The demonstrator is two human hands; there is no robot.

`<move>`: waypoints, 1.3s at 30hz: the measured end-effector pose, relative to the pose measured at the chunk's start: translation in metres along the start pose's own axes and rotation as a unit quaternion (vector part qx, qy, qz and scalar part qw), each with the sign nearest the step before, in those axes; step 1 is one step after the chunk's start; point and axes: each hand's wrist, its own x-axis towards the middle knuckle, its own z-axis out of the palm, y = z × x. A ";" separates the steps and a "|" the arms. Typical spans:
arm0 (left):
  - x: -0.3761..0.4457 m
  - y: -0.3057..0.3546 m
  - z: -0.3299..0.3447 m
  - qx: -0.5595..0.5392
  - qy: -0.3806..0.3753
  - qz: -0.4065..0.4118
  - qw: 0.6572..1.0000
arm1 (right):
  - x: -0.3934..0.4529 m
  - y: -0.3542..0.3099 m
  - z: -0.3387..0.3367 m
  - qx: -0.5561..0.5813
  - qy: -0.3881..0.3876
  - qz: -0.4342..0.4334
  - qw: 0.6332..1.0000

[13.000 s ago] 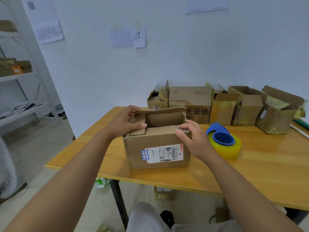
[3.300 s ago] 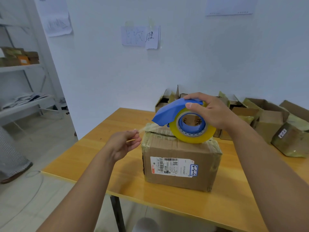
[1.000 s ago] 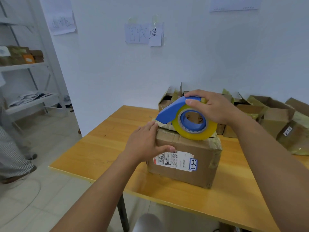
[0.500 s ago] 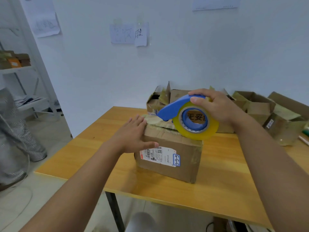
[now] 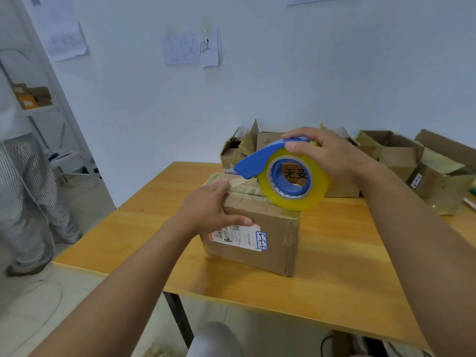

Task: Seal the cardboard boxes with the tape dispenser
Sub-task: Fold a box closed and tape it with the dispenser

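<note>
A closed cardboard box (image 5: 273, 235) with a white shipping label stands on the wooden table (image 5: 334, 266), its top covered with yellowish tape. My left hand (image 5: 208, 210) lies flat on the box's left top edge, fingers straight, thumb along the front face. My right hand (image 5: 327, 155) grips the blue tape dispenser (image 5: 280, 171) with its yellow roll, which rests on the right part of the box top. The dispenser's blue nose points left toward my left fingers.
Several open cardboard boxes (image 5: 401, 161) stand in a row along the wall at the back of the table. A person in striped trousers (image 5: 28, 202) stands on the floor at the left, beside a white shelf (image 5: 33, 109) holding small boxes.
The box and both hands hold nearly the same pose as half a second ago. The person at the left has stepped further into view.
</note>
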 end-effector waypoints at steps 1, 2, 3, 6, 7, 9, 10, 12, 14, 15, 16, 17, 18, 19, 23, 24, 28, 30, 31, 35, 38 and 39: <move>0.000 -0.001 0.000 0.000 -0.003 -0.001 1.000 | -0.003 0.000 -0.004 0.003 -0.002 -0.006 1.000; -0.001 -0.001 0.001 0.002 -0.005 0.000 1.000 | -0.006 0.001 -0.006 0.011 -0.004 -0.010 1.000; -0.001 -0.001 0.002 0.005 -0.009 0.001 1.000 | -0.010 0.001 -0.009 0.022 -0.008 -0.012 1.000; -0.003 0.001 0.001 0.004 -0.008 -0.004 1.000 | -0.016 0.004 -0.015 0.034 -0.015 -0.013 0.999; -0.003 0.001 0.001 0.004 -0.010 -0.006 1.000 | -0.018 0.005 -0.019 0.032 -0.017 -0.010 0.999; -0.005 0.001 -0.001 0.005 -0.025 -0.014 1.000 | -0.022 0.009 -0.028 0.020 -0.021 -0.005 1.000; -0.005 0.002 -0.001 0.005 -0.033 -0.017 0.999 | -0.026 0.011 -0.031 0.018 -0.024 -0.003 1.000; -0.005 0.003 -0.001 0.008 -0.039 -0.012 0.999 | -0.037 0.018 -0.033 0.028 -0.016 0.002 0.999; -0.004 0.004 -0.003 0.013 -0.050 -0.006 0.999 | -0.045 0.024 -0.029 0.039 0.007 0.002 0.999; -0.003 0.004 -0.004 0.013 -0.058 -0.008 0.998 | -0.046 0.026 -0.026 0.038 0.016 0.001 0.999; -0.002 0.004 -0.006 0.015 -0.067 -0.010 0.998 | -0.047 0.026 -0.024 0.035 0.022 -0.001 0.999; -0.002 0.006 -0.008 0.022 -0.073 -0.007 0.997 | -0.047 0.025 -0.023 0.031 0.025 -0.003 0.999; -0.001 0.008 -0.009 0.032 -0.075 0.002 0.997 | -0.047 0.024 -0.022 0.028 0.025 -0.005 0.999; 0.000 0.011 -0.009 0.040 -0.074 0.015 0.996 | -0.046 0.023 -0.022 0.025 0.025 -0.005 0.999; 0.000 0.040 -0.001 0.021 -0.062 0.060 0.996 | -0.045 0.022 -0.021 0.010 0.031 -0.001 0.999; 0.000 0.048 0.003 0.019 -0.055 0.065 0.996 | -0.046 0.022 -0.020 0.014 0.035 0.002 0.999; 0.007 0.060 0.011 0.018 -0.004 0.076 0.997 | -0.049 0.023 -0.020 0.035 0.054 0.015 0.998; 0.010 0.057 0.012 -0.002 -0.003 0.058 0.998 | -0.048 0.025 -0.022 0.032 0.049 0.016 0.998; 0.010 0.056 0.013 -0.009 -0.003 0.050 0.999 | -0.047 0.025 -0.024 0.026 0.039 0.016 0.999; 0.013 0.051 0.015 0.007 -0.013 0.043 0.999 | -0.059 0.036 -0.044 -0.003 0.008 0.021 1.000; 0.013 0.052 0.014 0.010 -0.034 0.037 0.999 | -0.085 0.052 -0.052 0.051 0.046 0.034 0.997; 0.012 0.054 0.013 0.011 -0.038 0.038 0.999 | -0.093 0.057 -0.049 0.064 0.048 0.035 0.996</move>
